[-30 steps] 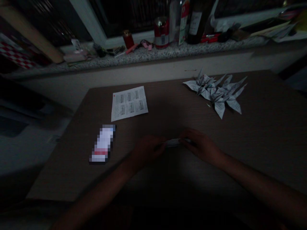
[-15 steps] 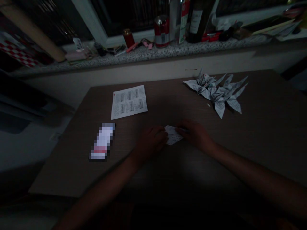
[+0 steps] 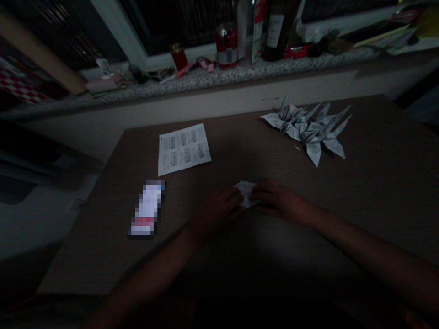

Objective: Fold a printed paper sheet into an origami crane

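Observation:
A small folded piece of printed paper [image 3: 246, 189] lies on the brown table [image 3: 226, 265] between my two hands. My left hand [image 3: 221, 205] has its fingers closed on the paper's left edge. From the other side, my right hand [image 3: 274, 197] presses its fingertips together on the paper's right part. Both hands hide the paper's side corners, and the room is dim. Farther back on the right sits a cluster of folded paper cranes [image 3: 308, 125] made from printed sheets.
A flat printed sheet [image 3: 184, 150] lies left of centre, with a phone [image 3: 147, 210], its screen lit and blurred, in front of it. A paper scrap [image 3: 297, 148] is by the cranes. Behind, a granite sill [image 3: 199, 80] bears a red can [image 3: 227, 45], a dark bottle [image 3: 274, 34] and a jar [image 3: 179, 57].
My right hand has shifted down, and its fingers now cover more of the paper's right side. My left fingers have moved slightly farther over the paper. The camera view has tilted a little.

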`<state>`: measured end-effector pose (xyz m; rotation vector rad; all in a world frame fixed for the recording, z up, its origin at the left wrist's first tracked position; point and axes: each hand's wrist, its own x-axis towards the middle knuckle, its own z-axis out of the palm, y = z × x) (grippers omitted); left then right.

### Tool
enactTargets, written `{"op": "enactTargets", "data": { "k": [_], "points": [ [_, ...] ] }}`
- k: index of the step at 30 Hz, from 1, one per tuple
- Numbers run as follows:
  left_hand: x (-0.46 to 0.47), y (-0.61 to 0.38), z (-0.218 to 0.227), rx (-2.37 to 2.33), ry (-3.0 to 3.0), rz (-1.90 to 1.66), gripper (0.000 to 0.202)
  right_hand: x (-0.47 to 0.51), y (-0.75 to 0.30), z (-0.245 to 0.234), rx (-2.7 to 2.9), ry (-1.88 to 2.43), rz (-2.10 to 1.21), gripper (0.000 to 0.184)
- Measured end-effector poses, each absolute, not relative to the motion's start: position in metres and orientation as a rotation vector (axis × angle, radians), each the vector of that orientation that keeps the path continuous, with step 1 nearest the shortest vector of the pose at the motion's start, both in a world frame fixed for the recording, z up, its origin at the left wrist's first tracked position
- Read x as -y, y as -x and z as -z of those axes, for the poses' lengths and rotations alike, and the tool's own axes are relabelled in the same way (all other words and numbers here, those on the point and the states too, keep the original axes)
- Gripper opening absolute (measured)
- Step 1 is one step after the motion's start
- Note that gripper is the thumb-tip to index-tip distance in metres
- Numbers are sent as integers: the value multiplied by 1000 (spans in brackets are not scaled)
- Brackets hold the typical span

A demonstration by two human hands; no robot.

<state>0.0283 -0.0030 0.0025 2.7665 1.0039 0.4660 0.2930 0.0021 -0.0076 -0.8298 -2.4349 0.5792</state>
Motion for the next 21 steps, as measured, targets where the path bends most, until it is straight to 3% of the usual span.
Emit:
{"op": "enactTargets", "data": {
  "k": [7, 21],
  "points": [
    [4, -29, 1, -1028, -2704, -528, 18, 0, -287, 7, 2425, 855, -481, 16],
    [6, -34, 6, -1065, -2493, -666, 11, 7, -284, 9, 2326, 939, -590, 10]
  ]
}}
